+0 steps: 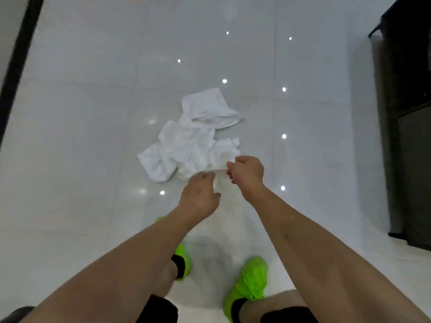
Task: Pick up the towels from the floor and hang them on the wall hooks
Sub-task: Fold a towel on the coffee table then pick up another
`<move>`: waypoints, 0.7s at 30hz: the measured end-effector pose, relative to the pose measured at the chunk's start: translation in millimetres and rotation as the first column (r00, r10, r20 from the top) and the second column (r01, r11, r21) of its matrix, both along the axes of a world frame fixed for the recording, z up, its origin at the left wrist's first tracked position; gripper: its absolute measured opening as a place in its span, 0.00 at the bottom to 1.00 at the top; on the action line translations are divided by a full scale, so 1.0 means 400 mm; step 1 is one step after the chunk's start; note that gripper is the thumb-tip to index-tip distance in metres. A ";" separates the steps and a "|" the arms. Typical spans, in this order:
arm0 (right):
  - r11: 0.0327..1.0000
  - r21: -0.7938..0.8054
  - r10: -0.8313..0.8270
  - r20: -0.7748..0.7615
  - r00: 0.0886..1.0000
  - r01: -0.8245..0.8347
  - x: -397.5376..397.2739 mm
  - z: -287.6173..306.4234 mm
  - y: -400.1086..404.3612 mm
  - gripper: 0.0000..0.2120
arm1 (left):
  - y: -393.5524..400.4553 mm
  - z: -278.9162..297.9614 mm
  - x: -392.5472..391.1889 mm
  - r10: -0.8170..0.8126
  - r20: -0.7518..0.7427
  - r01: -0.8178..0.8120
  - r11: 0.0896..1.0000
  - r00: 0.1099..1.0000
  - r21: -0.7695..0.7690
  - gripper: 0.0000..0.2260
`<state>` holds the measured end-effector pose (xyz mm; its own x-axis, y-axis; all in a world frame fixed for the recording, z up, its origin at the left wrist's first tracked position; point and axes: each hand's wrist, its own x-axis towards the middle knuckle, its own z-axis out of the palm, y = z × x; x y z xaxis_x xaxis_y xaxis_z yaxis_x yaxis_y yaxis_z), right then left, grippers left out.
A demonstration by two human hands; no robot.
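Observation:
A heap of crumpled white towels (186, 145) lies on the glossy white tile floor in the middle of the head view. One towel (207, 108) at the far end of the heap is partly folded over. My left hand (200, 194) and my right hand (247, 171) are both at the near edge of the heap, fingers closed on a towel edge (217, 170) stretched between them. No wall hooks are in view.
A dark cabinet (405, 113) stands along the right side. A dark strip (21, 54) runs along the left edge of the floor. My feet in bright green shoes (251, 280) stand just behind the heap. Ceiling lights reflect off the tiles.

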<state>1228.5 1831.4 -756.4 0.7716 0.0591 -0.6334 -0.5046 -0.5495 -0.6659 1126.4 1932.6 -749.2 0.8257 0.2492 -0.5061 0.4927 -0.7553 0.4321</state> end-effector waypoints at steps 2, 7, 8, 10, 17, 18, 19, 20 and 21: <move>0.998 0.057 0.007 0.062 0.998 -0.011 0.052 0.243 -0.010 0.09 | -0.015 0.216 0.061 -0.004 0.087 0.003 1.000 0.996 0.013 0.25; 0.969 0.248 -0.065 0.206 0.976 0.012 0.177 0.793 -0.096 0.07 | -0.080 0.723 0.237 -0.066 0.318 0.047 0.997 0.946 0.068 0.26; 0.957 0.291 -0.088 0.230 0.969 0.018 0.200 0.891 -0.125 0.07 | -0.101 0.812 0.270 -0.101 0.355 0.076 0.994 0.930 0.083 0.24; 0.917 0.397 -0.152 0.264 0.953 0.036 0.236 1.073 -0.196 0.08 | -0.160 0.976 0.326 -0.160 0.377 0.130 0.986 0.912 0.103 0.22; 0.776 0.630 -0.320 0.376 0.869 0.014 0.261 1.516 -0.535 0.03 | -0.481 1.365 0.445 -0.184 0.701 0.122 0.983 0.689 0.137 0.10; 0.777 0.629 -0.338 0.397 0.853 0.015 0.257 1.552 -0.581 0.03 | -0.522 1.400 0.458 -0.184 0.731 0.128 0.983 0.657 0.133 0.08; 0.780 0.626 -0.356 0.416 0.837 0.020 0.254 1.585 -0.626 0.03 | -0.560 1.431 0.472 -0.181 0.752 0.131 0.983 0.634 0.126 0.08; 0.778 0.627 -0.382 0.431 0.817 0.033 0.252 1.614 -0.671 0.04 | -0.597 1.457 0.487 -0.168 0.768 0.131 0.985 0.618 0.111 0.08; 0.770 0.636 -0.417 0.441 0.795 0.051 0.251 1.639 -0.714 0.05 | -0.632 1.479 0.503 -0.154 0.776 0.134 0.987 0.612 0.090 0.08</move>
<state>1329.0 1545.7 -101.0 0.9993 0.0300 -0.0240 -0.0271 0.1084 -0.9937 1327.5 1679.7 -157.4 0.9330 0.0943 0.3473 -0.1366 -0.7999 0.5843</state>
